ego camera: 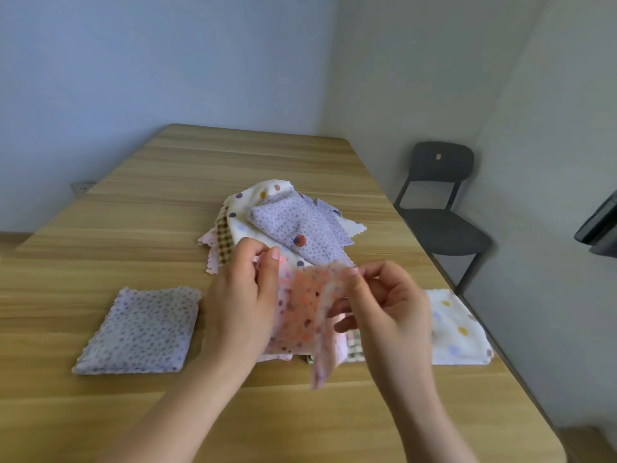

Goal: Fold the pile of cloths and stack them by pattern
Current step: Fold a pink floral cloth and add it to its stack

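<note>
Pink dotted cloth (300, 304) hangs above the table (133, 202), pinched at its top edge by the left hand (240, 305) and right hand (394, 309) (blurred lower down). Unfolded pile (290, 225) lies behind; folded lilac stack (140, 332) sits left.

A pink speckled cloth (307, 305) hangs mid-air, centre. A rumpled cloth pile (283, 222) lies at twelve o'clock, a folded lilac speckled cloth (140, 329) at nine.

- Single head-worn view, wide-angle, looking forward and down.
- Close over the tabletop (167, 168); both hands fill the near foreground, walls beyond.
</note>
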`<action>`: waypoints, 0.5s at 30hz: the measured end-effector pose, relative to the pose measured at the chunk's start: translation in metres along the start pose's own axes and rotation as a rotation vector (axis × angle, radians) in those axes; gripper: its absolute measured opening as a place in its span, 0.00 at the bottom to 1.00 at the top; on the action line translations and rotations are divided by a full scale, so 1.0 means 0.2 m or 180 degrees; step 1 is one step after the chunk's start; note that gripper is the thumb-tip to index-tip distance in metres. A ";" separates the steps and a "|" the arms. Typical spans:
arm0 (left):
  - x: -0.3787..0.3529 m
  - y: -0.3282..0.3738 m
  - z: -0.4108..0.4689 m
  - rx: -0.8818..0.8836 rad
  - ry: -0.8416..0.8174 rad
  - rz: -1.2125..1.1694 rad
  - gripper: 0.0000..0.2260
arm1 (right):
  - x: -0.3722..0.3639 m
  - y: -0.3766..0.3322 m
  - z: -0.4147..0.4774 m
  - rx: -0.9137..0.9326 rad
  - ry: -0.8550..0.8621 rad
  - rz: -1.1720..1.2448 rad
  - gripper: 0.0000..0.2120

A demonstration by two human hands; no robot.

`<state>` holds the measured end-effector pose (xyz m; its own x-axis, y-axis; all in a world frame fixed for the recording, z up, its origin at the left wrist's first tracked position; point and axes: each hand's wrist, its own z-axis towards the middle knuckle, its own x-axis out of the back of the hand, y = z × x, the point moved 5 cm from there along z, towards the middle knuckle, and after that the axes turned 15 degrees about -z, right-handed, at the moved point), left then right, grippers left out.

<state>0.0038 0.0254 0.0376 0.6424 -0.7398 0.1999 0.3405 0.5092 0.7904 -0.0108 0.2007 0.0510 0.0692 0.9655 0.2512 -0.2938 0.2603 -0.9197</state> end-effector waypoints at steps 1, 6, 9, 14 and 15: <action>-0.02 0.00 -0.01 0.0116 -0.0029 -0.0214 0.08 | -0.03 0.00 -0.01 -0.0039 -0.0100 0.0001 0.08; -0.08 0.00 -0.04 0.1224 -0.0409 -0.1645 0.14 | -0.07 0.02 -0.01 -0.0105 -0.0189 -0.0109 0.09; -0.09 -0.03 -0.08 0.1749 -0.0648 -0.2136 0.15 | -0.08 0.02 0.00 -0.0149 -0.0275 -0.0001 0.08; -0.03 -0.03 -0.07 0.0958 -0.0689 -0.1446 0.24 | -0.09 0.03 -0.01 -0.0144 -0.0370 0.0119 0.08; -0.02 -0.01 -0.06 0.0743 -0.0730 -0.1288 0.24 | -0.08 0.02 -0.01 -0.0137 -0.0349 0.0141 0.08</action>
<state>0.0093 0.0337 0.0281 0.3152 -0.9478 -0.0472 0.3513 0.0703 0.9336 -0.0122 0.1857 0.0423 -0.0482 0.9697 0.2394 -0.2530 0.2200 -0.9421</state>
